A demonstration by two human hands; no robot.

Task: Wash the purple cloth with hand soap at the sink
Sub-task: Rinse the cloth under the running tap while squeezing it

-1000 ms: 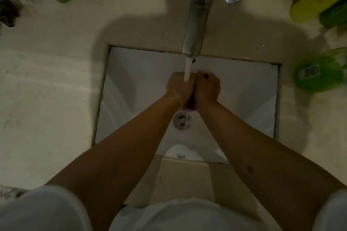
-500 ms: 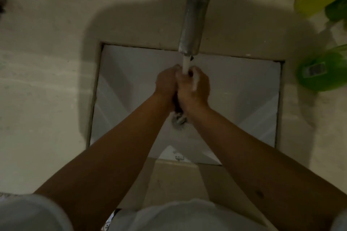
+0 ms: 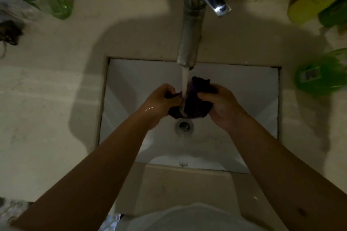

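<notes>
Head view, over the sink (image 3: 120,84): we hold the cloth (image 3: 195,102) under the tap (image 3: 189,30), water (image 3: 185,82) falling onto it just above the drain (image 3: 183,125). Our left hand (image 3: 163,102) pinches its left edge; our right hand (image 3: 222,107) grips the bunched right side. We judge this the wetting or rinsing step; next, rubbing fabric against fabric. No suds show. Green bottles (image 3: 319,72) at the counter's right edge are blurred, so which holds soap is unclear; dim light hides the cloth's folds.
</notes>
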